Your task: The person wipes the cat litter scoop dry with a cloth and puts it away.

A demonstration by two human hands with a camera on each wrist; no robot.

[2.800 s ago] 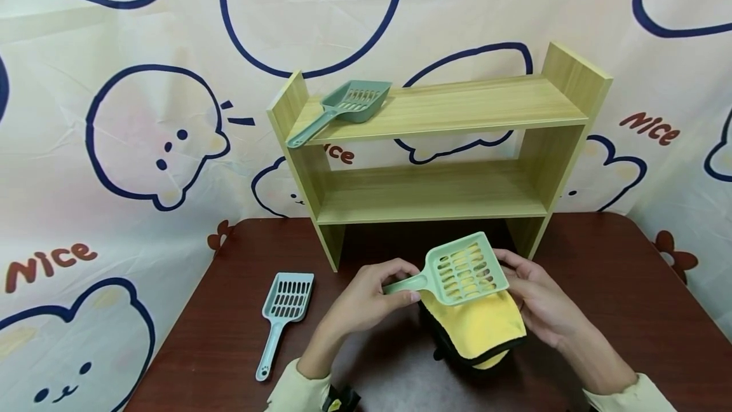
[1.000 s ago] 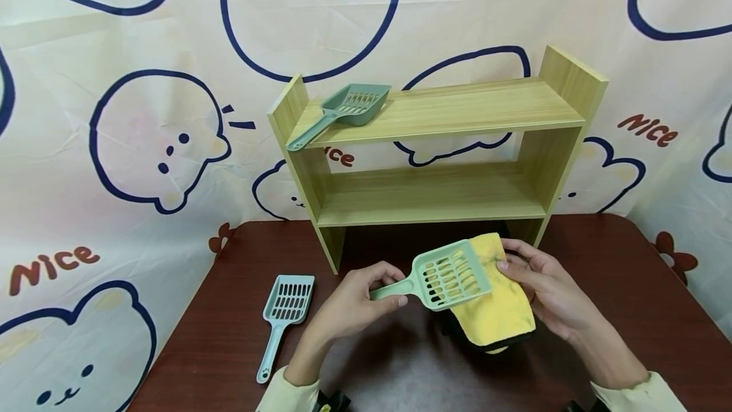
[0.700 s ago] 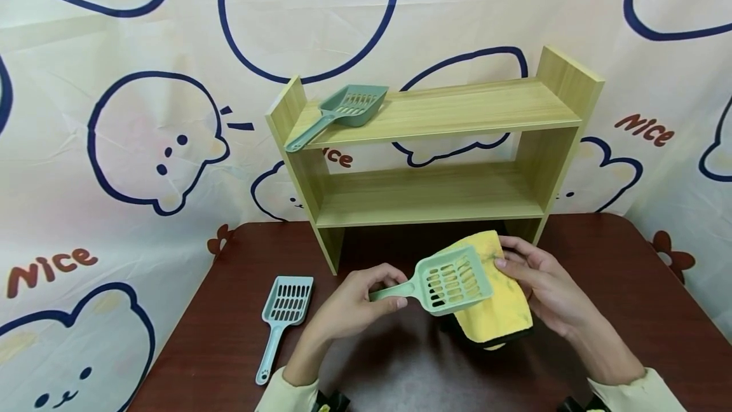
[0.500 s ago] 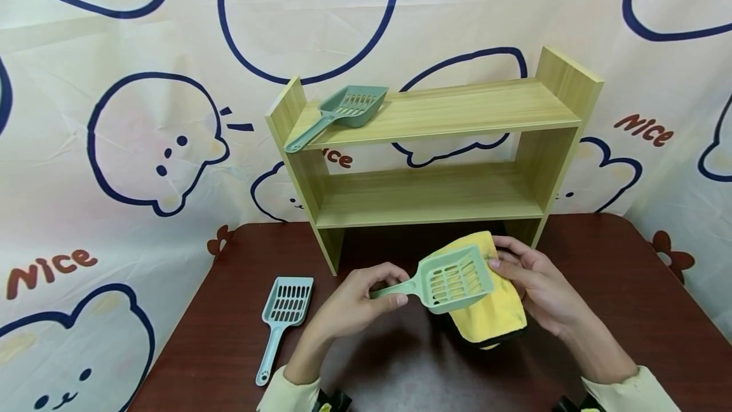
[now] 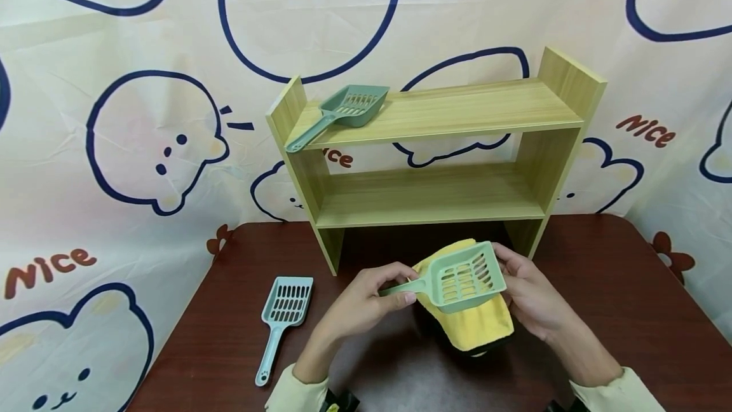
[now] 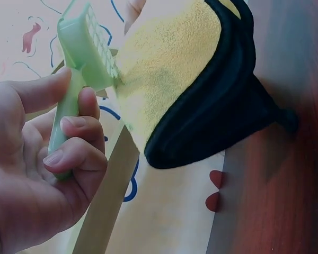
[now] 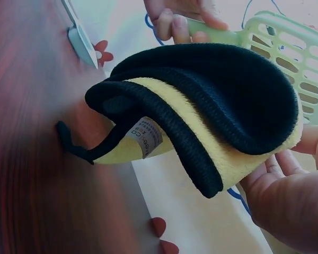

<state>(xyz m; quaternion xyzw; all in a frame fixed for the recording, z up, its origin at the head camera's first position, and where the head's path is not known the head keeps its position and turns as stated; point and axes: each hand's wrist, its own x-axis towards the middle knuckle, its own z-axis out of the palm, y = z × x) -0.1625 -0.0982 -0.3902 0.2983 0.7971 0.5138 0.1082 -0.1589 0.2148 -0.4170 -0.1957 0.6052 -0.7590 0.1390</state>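
Observation:
A light green slotted litter scoop (image 5: 464, 280) is held above the table by its handle in my left hand (image 5: 366, 297). The left wrist view shows my thumb and curled fingers wrapped round that handle (image 6: 66, 114). Behind and under the scoop's slotted head hangs a folded yellow cloth (image 5: 477, 326) with black edging and a black other side. My right hand (image 5: 540, 301) holds this cloth at the head's far right edge; its fingers are partly hidden by the cloth. A white tag (image 7: 144, 136) shows among the folds in the right wrist view.
A pale blue litter scoop (image 5: 280, 320) lies on the dark red-brown table (image 5: 200, 336) left of my left hand. Behind my hands stands a light wooden two-tier shelf (image 5: 434, 196). A darker green scoop (image 5: 343, 113) rests on its top board, handle toward the front left.
Over the last half second my left hand has carried the green scoop slightly right. My right hand has drawn the yellow cloth leftward and a little down behind the scoop's head.

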